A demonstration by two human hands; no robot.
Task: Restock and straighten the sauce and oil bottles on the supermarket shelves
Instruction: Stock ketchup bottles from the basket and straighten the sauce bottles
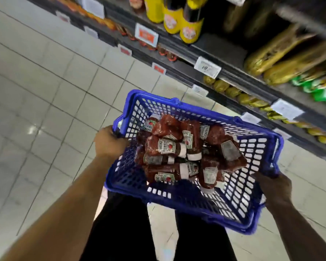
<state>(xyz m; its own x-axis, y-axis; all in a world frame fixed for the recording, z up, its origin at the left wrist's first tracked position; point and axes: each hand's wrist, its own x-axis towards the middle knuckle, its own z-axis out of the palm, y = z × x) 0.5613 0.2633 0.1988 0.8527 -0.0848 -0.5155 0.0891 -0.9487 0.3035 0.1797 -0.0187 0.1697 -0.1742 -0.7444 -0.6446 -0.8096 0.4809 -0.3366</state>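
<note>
Blue basket (239,210): plastic mesh, held up over the tiled floor (45,110), tilted, in front of the person's dark trousers (120,232).
Ketchup bottles (169,147): red, white caps, lying jumbled in the basket, piled toward its left and middle; the right part of the basket floor is bare.
Left hand (109,142): fingers curled round the basket's left rim, gripping it.
Right hand (273,187): fingers wrapped on the basket's right rim, holding it.
Shelves (205,48): far right, dark, with price tags (207,67) on the edges.
Yellow-labelled bottles (191,31): upright on an upper shelf, far.
Gold packets (282,59): stacked at right, blurred.
</note>
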